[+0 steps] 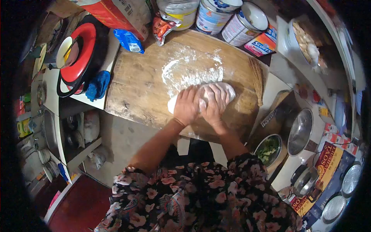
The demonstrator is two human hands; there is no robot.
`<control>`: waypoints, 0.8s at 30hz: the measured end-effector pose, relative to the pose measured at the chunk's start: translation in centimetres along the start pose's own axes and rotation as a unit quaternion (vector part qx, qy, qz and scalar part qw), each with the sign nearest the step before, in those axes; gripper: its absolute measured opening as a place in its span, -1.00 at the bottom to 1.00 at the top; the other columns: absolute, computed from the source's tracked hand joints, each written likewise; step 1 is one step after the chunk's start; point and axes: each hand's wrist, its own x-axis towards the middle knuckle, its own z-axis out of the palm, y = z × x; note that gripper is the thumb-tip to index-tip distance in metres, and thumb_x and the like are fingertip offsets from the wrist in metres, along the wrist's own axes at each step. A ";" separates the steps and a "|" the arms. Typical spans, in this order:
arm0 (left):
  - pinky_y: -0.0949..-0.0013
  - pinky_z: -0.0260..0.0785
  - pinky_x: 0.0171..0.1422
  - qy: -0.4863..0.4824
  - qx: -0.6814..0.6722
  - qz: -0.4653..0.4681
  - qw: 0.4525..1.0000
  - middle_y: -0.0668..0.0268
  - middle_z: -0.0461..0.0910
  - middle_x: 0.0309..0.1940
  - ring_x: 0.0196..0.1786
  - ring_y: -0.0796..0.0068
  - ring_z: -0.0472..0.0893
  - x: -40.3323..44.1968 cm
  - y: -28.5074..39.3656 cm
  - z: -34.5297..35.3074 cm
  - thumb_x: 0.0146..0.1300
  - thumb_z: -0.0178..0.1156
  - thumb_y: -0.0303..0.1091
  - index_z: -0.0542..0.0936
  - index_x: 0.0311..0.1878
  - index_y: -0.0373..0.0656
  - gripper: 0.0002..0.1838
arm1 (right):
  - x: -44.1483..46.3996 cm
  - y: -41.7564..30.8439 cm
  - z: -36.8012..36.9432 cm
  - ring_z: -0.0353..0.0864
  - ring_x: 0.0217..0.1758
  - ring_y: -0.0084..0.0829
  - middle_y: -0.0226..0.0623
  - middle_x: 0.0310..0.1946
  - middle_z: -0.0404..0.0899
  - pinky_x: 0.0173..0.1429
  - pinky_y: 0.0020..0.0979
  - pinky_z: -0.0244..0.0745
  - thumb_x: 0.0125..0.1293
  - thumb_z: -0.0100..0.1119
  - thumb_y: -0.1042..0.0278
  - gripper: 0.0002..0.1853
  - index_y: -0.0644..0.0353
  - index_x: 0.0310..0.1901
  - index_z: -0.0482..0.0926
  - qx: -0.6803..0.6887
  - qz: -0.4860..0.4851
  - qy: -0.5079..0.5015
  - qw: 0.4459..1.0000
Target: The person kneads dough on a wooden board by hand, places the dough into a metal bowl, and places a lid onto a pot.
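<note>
A pale, flour-dusted piece of dough (228, 91) lies on a wooden board (135, 85). Both hands press on it from above, side by side and close together. My left hand (187, 106) covers the dough's left part, its fingers lying over the top. Just to the right, my right hand (212, 103) rests on the middle and right part with its fingers spread. The dough shows past both hands on either side. Loose white flour (191, 71) is scattered on the board just beyond the dough.
A straw brush (256, 81) lies at the board's right edge. Cans (241, 29) and a blue packet (129, 40) line the far side. A red lid (83, 52) is at the left, near a blue cloth (98, 85). A bowl of greens (268, 150) stands at the lower right.
</note>
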 end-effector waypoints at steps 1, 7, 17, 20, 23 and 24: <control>-0.04 0.12 0.34 0.052 0.013 0.020 0.998 0.14 0.32 0.26 0.29 0.06 0.31 -0.1 0.5 0.5 0.03 0.19 -0.11 0.31 0.31 -0.04 -0.29 | -0.1 0.5 0.0 0.30 0.25 -0.02 -0.10 0.15 0.39 0.34 0.06 0.00 0.21 -0.03 -0.16 -0.41 0.16 0.09 0.48 0.003 -0.022 0.035 0.999; -0.01 0.14 0.32 0.060 0.039 0.040 0.997 0.13 0.35 0.21 0.24 0.09 0.33 2.2 -2.0 0.5 -0.01 0.23 -0.09 0.32 0.31 -0.04 -0.26 | 2.6 1.1 1.5 0.34 0.20 -0.02 -0.07 0.10 0.42 0.31 0.04 0.05 0.22 -0.06 -0.13 -0.41 0.22 0.07 0.48 -0.005 -0.034 0.045 0.998; 0.02 0.20 0.25 0.068 0.031 -0.035 0.997 0.09 0.46 0.08 0.14 0.05 0.43 10.3 -7.8 0.1 -0.20 0.32 0.28 0.41 0.16 -0.17 -0.09 | 12.8 3.0 6.1 0.47 -0.02 -0.18 -0.18 -0.19 0.57 0.19 -0.11 0.19 0.14 0.12 -0.04 -0.61 0.10 -0.16 0.59 -0.056 0.030 -0.028 0.998; 0.04 0.16 0.33 0.024 0.076 -0.032 0.996 0.05 0.44 0.14 0.23 0.04 0.38 10.3 -7.9 0.1 -0.13 0.30 0.32 0.36 0.23 -0.22 -0.03 | 12.6 3.1 5.9 0.48 -0.05 -0.16 -0.20 -0.23 0.58 0.14 -0.12 0.24 0.19 0.09 -0.04 -0.61 0.14 -0.23 0.59 -0.107 0.033 -0.028 0.993; 0.17 0.13 0.40 -0.130 -0.071 0.030 0.989 -0.04 0.37 0.24 0.33 0.10 0.32 11.0 -7.7 -2.8 -0.08 0.32 0.31 0.31 0.30 -0.28 0.01 | 9.8 2.5 2.6 0.50 -0.10 -0.13 -0.22 -0.32 0.58 0.09 -0.13 0.28 0.20 0.10 0.02 -0.65 0.20 -0.32 0.58 -0.091 -0.114 0.001 0.989; 0.21 0.18 0.37 -0.216 -0.150 0.009 0.965 -0.07 0.37 0.23 0.31 0.10 0.36 10.7 -5.9 -5.7 -0.08 0.33 0.30 0.31 0.30 -0.30 0.02 | 8.5 2.5 1.2 0.49 -0.12 -0.11 -0.20 -0.33 0.57 0.07 -0.12 0.29 0.20 0.13 0.08 -0.68 0.22 -0.34 0.57 0.003 -0.098 0.003 0.995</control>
